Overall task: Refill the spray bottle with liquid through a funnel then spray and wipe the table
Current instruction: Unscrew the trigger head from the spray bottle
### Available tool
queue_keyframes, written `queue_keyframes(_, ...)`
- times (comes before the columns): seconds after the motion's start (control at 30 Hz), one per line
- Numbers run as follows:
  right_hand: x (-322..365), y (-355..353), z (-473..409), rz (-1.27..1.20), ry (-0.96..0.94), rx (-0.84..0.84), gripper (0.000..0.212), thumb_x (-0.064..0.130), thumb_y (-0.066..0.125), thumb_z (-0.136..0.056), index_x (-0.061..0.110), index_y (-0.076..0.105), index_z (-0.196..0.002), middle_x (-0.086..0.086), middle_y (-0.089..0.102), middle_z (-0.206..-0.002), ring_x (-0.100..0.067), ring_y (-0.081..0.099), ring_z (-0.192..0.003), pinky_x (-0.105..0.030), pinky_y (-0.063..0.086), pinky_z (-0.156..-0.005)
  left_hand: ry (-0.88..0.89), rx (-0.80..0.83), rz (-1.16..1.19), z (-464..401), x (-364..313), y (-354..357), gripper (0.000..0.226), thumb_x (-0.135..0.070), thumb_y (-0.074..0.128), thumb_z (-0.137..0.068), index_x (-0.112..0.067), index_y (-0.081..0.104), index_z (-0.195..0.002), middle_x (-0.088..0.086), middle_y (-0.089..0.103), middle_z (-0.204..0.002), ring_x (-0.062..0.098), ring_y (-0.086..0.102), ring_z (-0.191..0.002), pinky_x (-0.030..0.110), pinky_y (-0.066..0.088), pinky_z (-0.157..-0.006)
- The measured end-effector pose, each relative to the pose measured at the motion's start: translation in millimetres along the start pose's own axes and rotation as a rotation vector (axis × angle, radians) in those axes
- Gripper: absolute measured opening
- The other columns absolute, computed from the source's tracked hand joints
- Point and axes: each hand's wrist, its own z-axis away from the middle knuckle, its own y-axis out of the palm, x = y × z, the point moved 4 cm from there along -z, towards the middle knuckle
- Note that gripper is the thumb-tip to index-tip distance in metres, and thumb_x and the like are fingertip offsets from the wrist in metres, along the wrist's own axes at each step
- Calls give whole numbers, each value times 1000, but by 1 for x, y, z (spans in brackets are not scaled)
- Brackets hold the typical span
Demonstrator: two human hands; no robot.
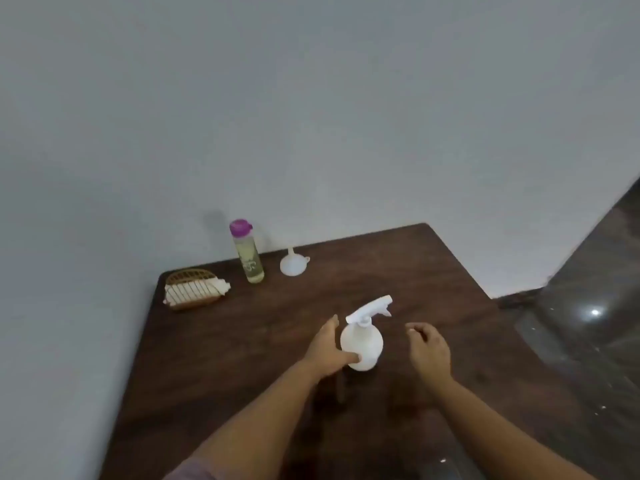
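- We see the white spray bottle (pixel 362 344) upright on the dark wood table (pixel 433 271), near the middle, trigger head still on and nozzle pointing up and right.
- Our left hand (pixel 327 351) is at the bottle's left side: thumb tip touches the lower body, fingers reach along its far-left side. Whether those fingers touch it we can't tell, so we can't call the left grip either way.
- Our right hand (pixel 429 348) hovers to the right of the bottle, apart from it, with bare table between. Fingers loosely curled, holding nothing; grip released.
- So the bottle sits between both hands, closer to the left one.
- Clear bottle (pixel 246 252) with a purple cap stands upright near the table's back edge, by the wall, with yellowish liquid inside. Well apart from both hands.
- White funnel (pixel 293 263) rests on its wide mouth, spout up, just right of the clear bottle.
- Woven basket (pixel 194 289) at the back-left corner of the table, with a white cloth (pixel 221 285) in it that sticks out on the right side.
- Grey wall behind the table; glossy dark floor (pixel 588 323) to the right.
- Frame is a bit blurred, so fine finger detail is soft.
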Motion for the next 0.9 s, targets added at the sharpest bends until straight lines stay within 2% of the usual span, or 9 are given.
queue_keyframes(0.13, -4, 24, 13, 71, -102, 157, 15, 26, 64, -88, 19, 66, -101, 5, 63, -101, -11, 61, -93, -26, 48, -79, 44, -103, 82, -4, -7, 14, 118, -54, 86, -50, -27, 29, -150, -8, 38, -151, 17, 37, -138, 45, 41, -109)
queue_keyframes(0.23, 1, 39, 10, 40, -203, 202, 37, 35, 76, -79, 22, 63, -111, 10, 58, -105, -5, 62, -87, -20, 48, -78, 132, -243, 15, -13, -18, 27, 95, -62, 75, -57, -31, 44, -141, -11, 52, -141, 14, 46, -132, 44, 41, -108)
queue_keyframes(0.3, 5, 50, 2, 53, -243, 217, 42, 38, 80, -73, 20, 64, -107, 9, 59, -102, -6, 62, -85, -16, 47, -75, 131, -314, -63, -22, -20, 34, 66, -55, 68, -67, -34, 56, -128, -10, 63, -123, 16, 55, -120, 50, 40, -106)
queue_keyframes(0.4, 9, 59, -3, 53, -284, 187, 29, 27, 83, -69, 17, 59, -79, 6, 60, -84, -5, 59, -73, -15, 46, -66, 59, -249, 303, -20, -19, 45, 27, -21, 67, -74, -15, 71, -100, 6, 67, -94, 25, 61, -94, 40, 45, -96)
queue_keyframes(0.47, 7, 62, -3, 25, -281, 176, 37, 22, 84, -68, 26, 47, -68, 9, 56, -70, -2, 55, -64, -9, 42, -60, 74, -269, 409, -24, -16, 48, 24, -8, 59, -80, 4, 69, -98, 13, 64, -82, 22, 62, -77, 31, 51, -79)
queue_keyframes(0.57, 0, 65, -6, -13, -263, 196, 44, 21, 83, -71, 26, 40, -62, 9, 50, -61, -2, 51, -55, -6, 37, -55, 68, -234, 536, -31, -16, 49, 46, -15, 54, -83, 22, 54, -111, 26, 56, -96, 30, 57, -84, 30, 51, -76)
queue_keyframes(0.7, -4, 66, -9, -28, -290, 256, 34, 18, 76, -78, 11, 46, -67, 4, 51, -59, 0, 52, -57, -8, 38, -52, 106, -219, 538, -40, -10, 52, 46, -17, 54, -85, 18, 56, -114, 26, 54, -102, 35, 52, -94, 35, 48, -82)
queue_keyframes(0.8, -4, 65, -10, -4, -379, 255, 36, 17, 76, -79, 21, 43, -64, 11, 50, -57, -2, 54, -57, -9, 39, -53, 0, -229, 481, -56, 15, 55, 52, -25, 63, -77, 18, 54, -103, 22, 56, -95, 32, 53, -91, 37, 44, -81)
queue_keyframes(0.9, -4, 67, -19, 35, -456, 288, 39, 19, 79, -76, 17, 43, -60, 9, 48, -53, -7, 52, -54, -10, 37, -51, -27, -228, 425, -44, 0, 49, 16, -15, 57, -79, -1, 57, -86, 8, 58, -73, 16, 57, -70, 23, 49, -66)
